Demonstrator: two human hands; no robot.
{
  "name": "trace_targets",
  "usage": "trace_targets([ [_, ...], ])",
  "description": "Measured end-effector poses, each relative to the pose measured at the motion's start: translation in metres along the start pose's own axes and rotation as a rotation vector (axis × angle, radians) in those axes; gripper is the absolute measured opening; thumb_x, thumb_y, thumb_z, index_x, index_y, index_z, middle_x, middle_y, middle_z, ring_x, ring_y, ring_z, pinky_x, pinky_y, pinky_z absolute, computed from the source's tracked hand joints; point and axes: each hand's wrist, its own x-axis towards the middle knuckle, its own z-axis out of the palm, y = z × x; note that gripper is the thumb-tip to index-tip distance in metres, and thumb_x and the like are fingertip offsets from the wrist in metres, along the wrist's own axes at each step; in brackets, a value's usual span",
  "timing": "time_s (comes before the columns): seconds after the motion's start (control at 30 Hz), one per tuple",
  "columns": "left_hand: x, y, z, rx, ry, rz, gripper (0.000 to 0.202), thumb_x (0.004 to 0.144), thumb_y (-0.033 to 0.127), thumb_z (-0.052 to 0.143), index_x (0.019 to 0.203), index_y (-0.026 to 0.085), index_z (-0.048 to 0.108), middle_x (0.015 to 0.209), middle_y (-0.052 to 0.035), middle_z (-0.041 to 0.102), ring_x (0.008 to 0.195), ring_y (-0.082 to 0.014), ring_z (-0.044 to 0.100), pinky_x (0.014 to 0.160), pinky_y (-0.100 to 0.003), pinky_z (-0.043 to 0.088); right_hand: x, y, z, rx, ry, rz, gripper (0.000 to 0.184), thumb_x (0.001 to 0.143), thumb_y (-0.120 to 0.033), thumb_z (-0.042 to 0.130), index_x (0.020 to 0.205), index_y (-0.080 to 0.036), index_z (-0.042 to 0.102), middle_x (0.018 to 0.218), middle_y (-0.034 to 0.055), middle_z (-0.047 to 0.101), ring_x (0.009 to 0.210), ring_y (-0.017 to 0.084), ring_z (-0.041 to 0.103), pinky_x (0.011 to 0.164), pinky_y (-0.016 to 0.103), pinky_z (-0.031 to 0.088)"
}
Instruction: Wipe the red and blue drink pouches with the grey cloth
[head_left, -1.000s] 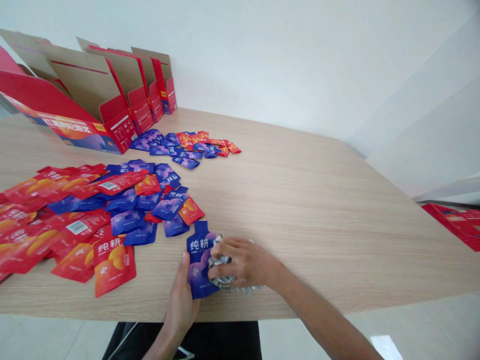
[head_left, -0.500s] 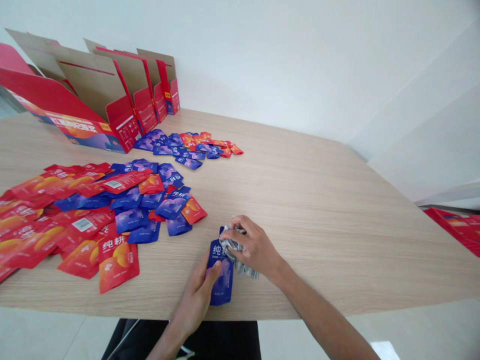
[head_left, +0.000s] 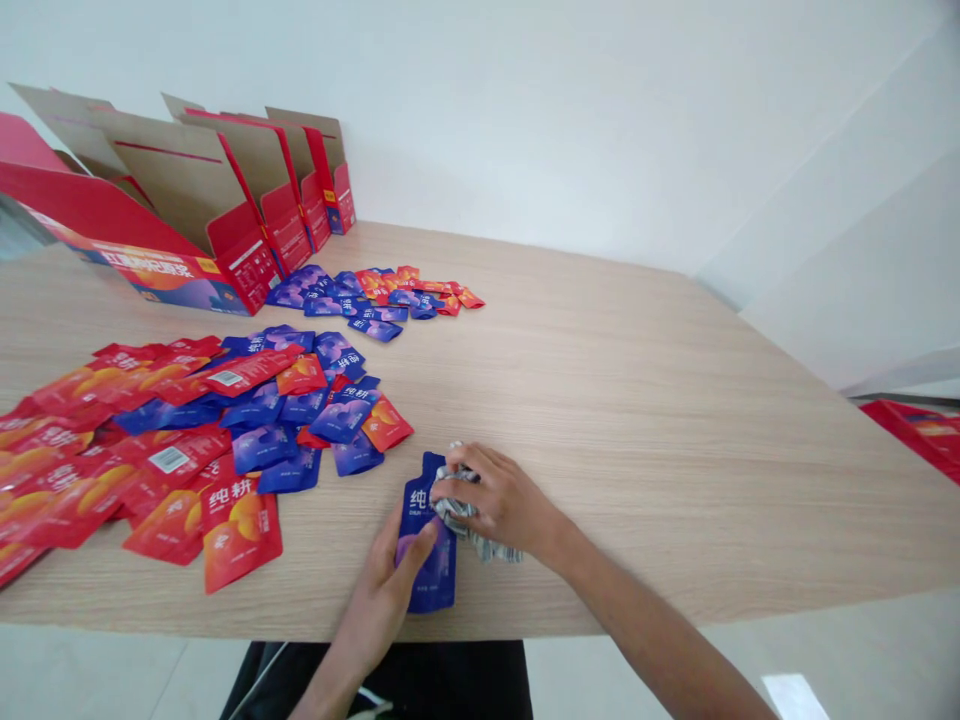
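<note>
A blue pouch (head_left: pixel 433 582) with white lettering lies near the table's front edge, its narrow neck pointing away from me. My left hand (head_left: pixel 391 580) grips its left side, thumb across the front. My right hand (head_left: pixel 499 500) is closed around a crumpled grey-and-white striped cloth (head_left: pixel 454 508), which presses on the pouch's upper right and covers part of the lettering. A loose end of the cloth hangs out below the right palm.
To the left spreads a heap of red pouches (head_left: pixel 244 530) and blue pouches (head_left: pixel 264 447). Behind it lies a smaller group of pouches (head_left: pixel 375 312). Several open red cartons (head_left: pixel 247 262) stand at the back left of the wooden table (head_left: pixel 637 400). Something red (head_left: pixel 919 430) shows at the far right.
The pouch has shifted slightly left with my left hand. My right hand and the cloth have slid a little left and down, uncovering the pouch's neck. The view has tilted slightly.
</note>
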Motion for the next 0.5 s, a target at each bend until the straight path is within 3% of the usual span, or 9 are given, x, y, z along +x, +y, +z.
trace_targets([
  [0.07, -0.005, 0.018, -0.006, 0.211, -0.053, 0.071, 0.055, 0.073, 0.047, 0.088, 0.122, 0.023, 0.076, 0.114, -0.0083, 0.080, 0.109, -0.0288, 0.074, 0.095, -0.032, 0.057, 0.000, 0.005, -0.003, -0.002, 0.049, 0.067, 0.009, 0.097, -0.027, 0.069, 0.105, -0.023, 0.070, 0.108, 0.0072, 0.060, 0.098, 0.020, 0.061, 0.086, 0.032, 0.056],
  [0.17, 0.000, 0.050, -0.022, 0.388, 0.052, 0.229, 0.072, 0.069, 0.052, 0.088, 0.134, 0.026, 0.070, 0.112, -0.0067, 0.080, 0.098, -0.0283, 0.074, 0.089, -0.033, 0.059, 0.000, 0.007, -0.009, 0.005, 0.126, 0.121, 0.008, 0.097, -0.022, 0.068, 0.105, -0.022, 0.070, 0.106, 0.0068, 0.059, 0.092, 0.019, 0.060, 0.081, 0.031, 0.056],
  [0.23, 0.015, 0.076, -0.034, 0.545, 0.127, 0.364, 0.076, 0.070, 0.051, 0.087, 0.139, 0.028, 0.066, 0.116, -0.0064, 0.078, 0.102, -0.0299, 0.073, 0.093, -0.035, 0.057, 0.001, 0.005, -0.011, 0.022, 0.156, 0.133, 0.009, 0.096, -0.019, 0.068, 0.104, -0.022, 0.070, 0.105, 0.0067, 0.058, 0.091, 0.019, 0.060, 0.080, 0.031, 0.057],
  [0.33, 0.044, 0.118, -0.046, 0.817, 0.255, 0.570, 0.073, 0.079, 0.049, 0.079, 0.145, 0.024, 0.059, 0.136, -0.0093, 0.070, 0.120, -0.0349, 0.066, 0.111, -0.045, 0.046, 0.002, -0.001, -0.009, 0.041, 0.167, 0.122, 0.010, 0.095, -0.017, 0.068, 0.103, -0.021, 0.070, 0.106, 0.0071, 0.058, 0.093, 0.019, 0.061, 0.082, 0.031, 0.057],
  [0.4, 0.065, 0.143, -0.050, 1.039, 0.310, 0.619, 0.075, 0.088, 0.048, 0.069, 0.153, 0.016, 0.048, 0.143, -0.0136, 0.064, 0.129, -0.0390, 0.061, 0.112, -0.052, 0.043, 0.002, -0.005, -0.006, 0.041, 0.165, 0.107, 0.012, 0.093, -0.014, 0.069, 0.103, -0.020, 0.070, 0.106, 0.0075, 0.059, 0.094, 0.019, 0.061, 0.082, 0.031, 0.057],
  [0.5, 0.097, 0.171, -0.054, 1.279, 0.368, 0.637, 0.076, 0.095, 0.038, 0.058, 0.157, 0.001, 0.036, 0.149, -0.0227, 0.058, 0.137, -0.0431, 0.055, 0.113, -0.054, 0.041, 0.002, -0.007, -0.002, 0.039, 0.166, 0.092, 0.015, 0.091, -0.012, 0.070, 0.104, -0.020, 0.070, 0.106, 0.0075, 0.059, 0.093, 0.019, 0.061, 0.083, 0.031, 0.058],
])
